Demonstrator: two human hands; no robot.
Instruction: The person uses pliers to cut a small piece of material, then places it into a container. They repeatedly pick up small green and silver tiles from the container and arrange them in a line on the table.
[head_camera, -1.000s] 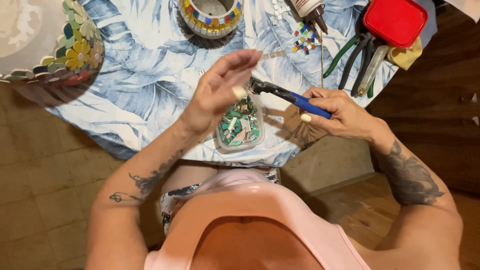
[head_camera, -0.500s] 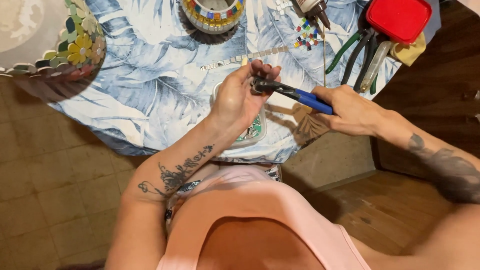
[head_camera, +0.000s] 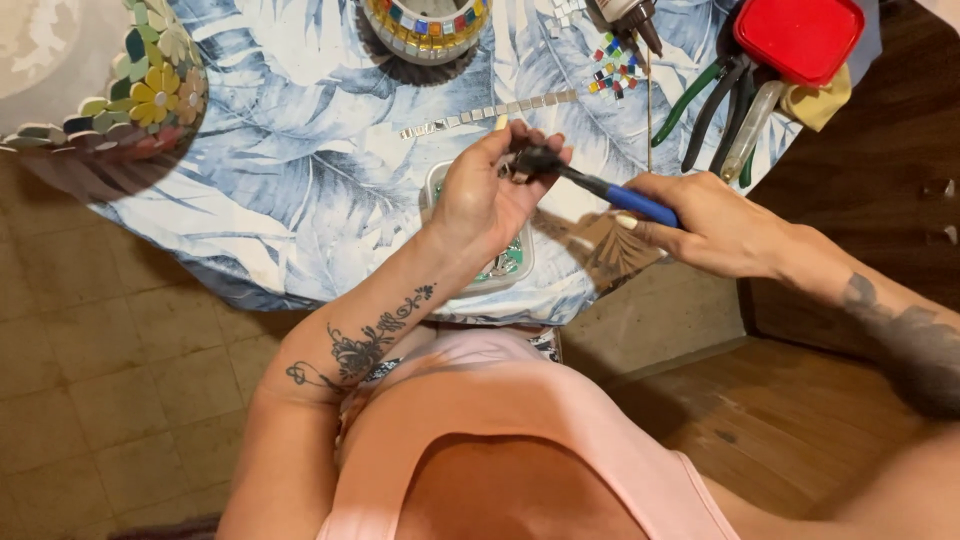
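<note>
The right hand (head_camera: 715, 225) is wrapped around the blue handles of a pair of nippers (head_camera: 590, 185), whose dark head meets the fingertips of the left hand (head_camera: 485, 195), pinched on something too small to make out. All this hovers over a clear tub of tile bits (head_camera: 505, 265) near the table's front edge (head_camera: 300, 290). Pliers (head_camera: 720, 110) and a red lid (head_camera: 797, 35) crowd the right side; more room on the left.
</note>
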